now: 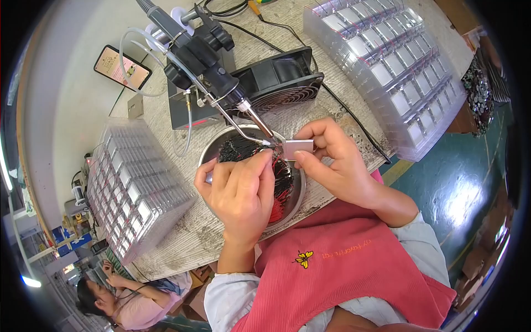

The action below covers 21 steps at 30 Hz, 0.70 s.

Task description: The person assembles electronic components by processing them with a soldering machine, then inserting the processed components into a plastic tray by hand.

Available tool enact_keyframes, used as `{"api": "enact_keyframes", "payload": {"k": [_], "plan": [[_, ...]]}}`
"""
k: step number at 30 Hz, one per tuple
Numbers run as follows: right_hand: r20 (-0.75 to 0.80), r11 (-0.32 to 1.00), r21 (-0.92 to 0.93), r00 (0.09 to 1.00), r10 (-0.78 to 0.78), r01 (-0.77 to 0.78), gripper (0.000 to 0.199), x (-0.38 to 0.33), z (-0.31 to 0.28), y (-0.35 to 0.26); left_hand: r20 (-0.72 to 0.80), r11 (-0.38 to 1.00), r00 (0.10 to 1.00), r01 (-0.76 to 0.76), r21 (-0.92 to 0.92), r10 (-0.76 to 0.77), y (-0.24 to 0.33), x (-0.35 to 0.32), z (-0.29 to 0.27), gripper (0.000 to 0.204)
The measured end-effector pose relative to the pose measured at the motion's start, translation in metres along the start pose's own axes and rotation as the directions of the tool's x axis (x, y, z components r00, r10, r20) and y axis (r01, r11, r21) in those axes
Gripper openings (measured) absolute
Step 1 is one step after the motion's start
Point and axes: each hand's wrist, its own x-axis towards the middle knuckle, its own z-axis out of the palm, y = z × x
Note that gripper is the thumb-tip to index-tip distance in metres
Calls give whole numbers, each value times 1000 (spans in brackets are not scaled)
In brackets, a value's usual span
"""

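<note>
My right hand (334,160) grips a small flat silver battery cell (298,149) between thumb and fingers. The cell's left end is at the tip of a mounted soldering iron (257,119), beside the thin solder feed nozzle (266,143). My left hand (240,185) is closed in a pinch just left of and below the tip; what its fingertips hold is too small to make out. Beneath both hands a round metal bowl (301,191) holds many short black and red wires (281,207), partly hidden by my left hand.
Clear plastic trays of silver cells (381,74) are stacked at the far right, more trays (135,188) at the left. A black fan (279,80) stands behind the iron. A phone (123,69) lies at the back left. Another person (130,299) sits at the lower left.
</note>
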Motion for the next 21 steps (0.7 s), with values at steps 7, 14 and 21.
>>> {"api": "enact_keyframes", "payload": {"k": [7, 14, 21], "plan": [[-10, 999, -38, 1000, -14, 13, 26, -1, 1, -2, 6, 1000, 1000, -9, 15, 9, 1, 2, -1, 21], [-20, 998, -43, 999, -36, 35, 26, -2, 1, 0, 4, 999, 1000, -14, 29, 14, 2, 2, 1, 19], [-24, 995, -79, 998, -66, 64, 25, -2, 1, 3, 13, 1000, 1000, -4, 30, 4, 2, 2, 0, 18]]}}
